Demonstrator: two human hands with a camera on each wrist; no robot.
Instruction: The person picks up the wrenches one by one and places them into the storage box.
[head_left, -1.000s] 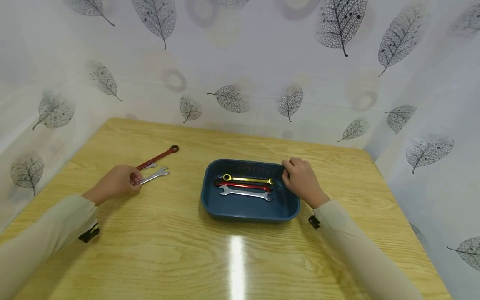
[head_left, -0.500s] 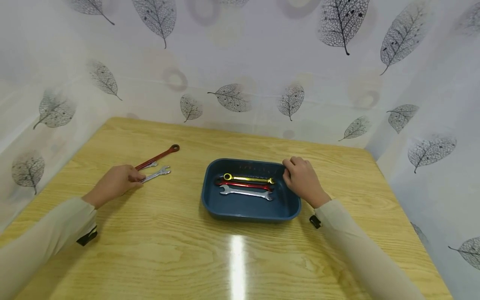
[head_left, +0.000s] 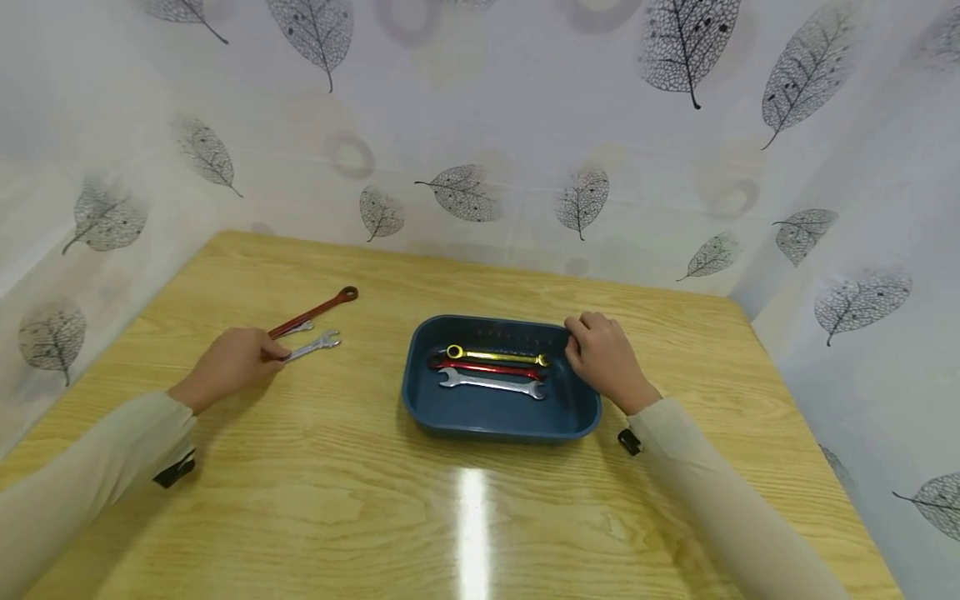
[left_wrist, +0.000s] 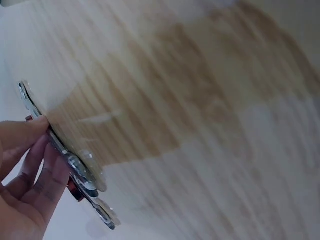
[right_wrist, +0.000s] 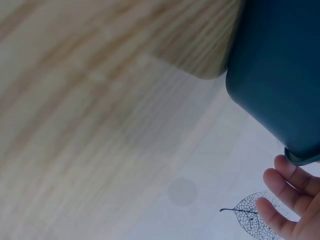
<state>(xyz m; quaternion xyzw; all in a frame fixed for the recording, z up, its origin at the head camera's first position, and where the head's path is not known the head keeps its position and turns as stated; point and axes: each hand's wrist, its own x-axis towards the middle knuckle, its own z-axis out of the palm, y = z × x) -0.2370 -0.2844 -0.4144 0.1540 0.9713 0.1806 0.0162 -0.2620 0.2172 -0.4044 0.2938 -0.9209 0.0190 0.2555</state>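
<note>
Leaf-print curtains wall in a wooden table [head_left: 480, 500], and you're working at its middle. Your left hand [head_left: 228, 364] sits at the left side of the table, fingers curled round the near end of a silver open-end wrench [head_left: 313, 345]; the left wrist view shows your fingertips [left_wrist: 40, 125] pinching that handle, the wrench tilted against the wood. Compared with a second ago, the wrench head sits a touch higher and the hand has crept slightly toward the far side, so I read this as the grip settling in with the wrench only just beginning to leave the table. A red ring wrench [head_left: 315, 312] lies just beyond it, its near end running under your hand; whether you're touching it I can't tell. A smaller silver piece peeks out between the two, too hidden to name.

Your right hand [head_left: 603, 360] hasn't budged: fingers curled over the far right rim of the dark blue tray [head_left: 495, 421], steadying it. Inside lie three wrenches side by side, a yellow ring wrench [head_left: 495, 357] farthest, a red wrench [head_left: 483, 368] in the middle, a silver open-end one [head_left: 491, 384] nearest. Tray and left-hand wrenches sit well apart.
</note>
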